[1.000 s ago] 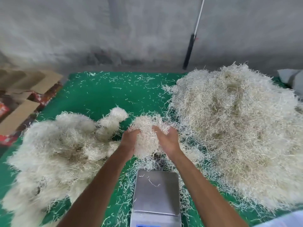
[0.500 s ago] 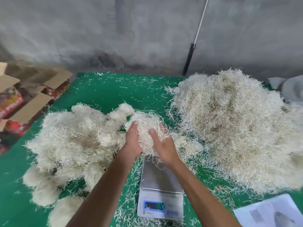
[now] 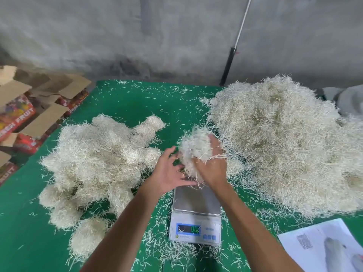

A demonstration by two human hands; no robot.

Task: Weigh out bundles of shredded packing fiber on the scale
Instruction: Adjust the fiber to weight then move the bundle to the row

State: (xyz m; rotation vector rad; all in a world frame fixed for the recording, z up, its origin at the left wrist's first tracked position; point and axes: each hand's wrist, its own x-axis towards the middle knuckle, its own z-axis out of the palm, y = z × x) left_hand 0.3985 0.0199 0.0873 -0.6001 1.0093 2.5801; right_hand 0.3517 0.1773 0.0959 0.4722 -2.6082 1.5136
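Since half a second ago the left hand [image 3: 167, 173] has come off the fiber bundle [image 3: 194, 152] and opened, while the right hand [image 3: 212, 169] alone carries it, lifted a little higher above the scale [image 3: 195, 214]. Pale, cream-coloured and wiry, the bundle is a dense wad of thin shredded strands with loose ends bristling from every side and a few long strands trailing off to the right. Its long axis runs roughly up and away from the person, the far end tilted slightly left, the near end hanging just over the far edge of the steel weighing pan. Right fingers [image 3: 213, 143] are wrapped round the bundle's right side, gripping it. Left fingers [image 3: 172, 152] are spread apart, palm turned toward the wad, tips just beside its left edge. Green digits glow on the scale's display, too blurred to read. On the green counter [image 3: 125, 107] a heap of finished bundles [image 3: 98, 156] lies left of the hands, and the big loose fiber pile [image 3: 284, 144] lies right.
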